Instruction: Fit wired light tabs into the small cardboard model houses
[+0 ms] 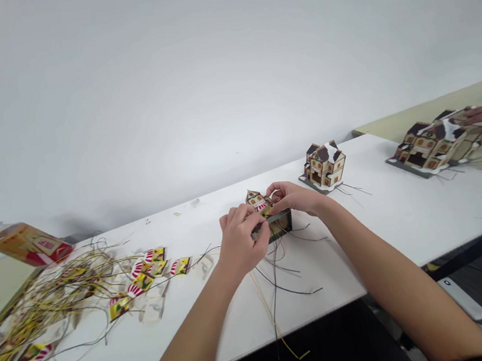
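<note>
Wires (275, 292) spill toward 6 o'clock from a small house (254, 200) that sits on the white table (392, 229) between the two hands; take it as the centre of the clock. The left hand (242, 239) is at its 8 o'clock side, fingers curled and nearly closed with the thumb low on the near edge of its dark box (284, 222), seeming to clasp it. The right hand (297, 199) comes in from 2 o'clock, fingers bent at the house's side; their tips are partly hidden, so I cannot tell whether they pinch a part or only touch. For this fine handwork, I would let the left hand brace the box, press gently with the right fingertips, and keep the strands fanned out so none gets trapped underneath. Another house (324, 168) at 2 o'clock could serve for comparison. The striped cards (141, 277) and tangled cords (64, 296) around 9 o'clock are best kept well apart from these loose ends.
</note>
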The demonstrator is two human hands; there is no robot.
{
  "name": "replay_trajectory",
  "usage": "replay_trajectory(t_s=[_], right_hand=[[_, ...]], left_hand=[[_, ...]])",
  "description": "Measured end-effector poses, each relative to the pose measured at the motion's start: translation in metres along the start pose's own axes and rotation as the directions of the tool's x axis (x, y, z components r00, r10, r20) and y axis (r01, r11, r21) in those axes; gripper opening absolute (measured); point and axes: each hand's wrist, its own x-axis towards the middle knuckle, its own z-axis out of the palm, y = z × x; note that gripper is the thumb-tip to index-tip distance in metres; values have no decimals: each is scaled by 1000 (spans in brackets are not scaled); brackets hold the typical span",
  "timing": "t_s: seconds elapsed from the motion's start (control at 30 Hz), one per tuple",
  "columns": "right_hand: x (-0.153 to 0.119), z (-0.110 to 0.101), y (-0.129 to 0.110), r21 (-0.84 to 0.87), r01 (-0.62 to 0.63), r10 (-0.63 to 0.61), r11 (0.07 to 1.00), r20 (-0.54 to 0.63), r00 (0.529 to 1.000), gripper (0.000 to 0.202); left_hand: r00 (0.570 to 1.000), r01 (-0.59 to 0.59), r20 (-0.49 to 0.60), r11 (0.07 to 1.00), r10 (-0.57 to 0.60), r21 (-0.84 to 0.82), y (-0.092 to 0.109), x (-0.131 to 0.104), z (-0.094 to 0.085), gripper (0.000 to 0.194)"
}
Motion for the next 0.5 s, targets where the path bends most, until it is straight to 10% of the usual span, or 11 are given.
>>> replay_trajectory(t_s=[0.27,0.5], right_hand=[[0,0,0,-9,48,-48,999,8,999,46],[-4,1,-6,21,98,-96,995,-81,992,48]], left_hand=[[999,3,37,1000,-3,17,-9,2,-6,15],[931,304,230,951,-285,-53,-42,10,-23,90]])
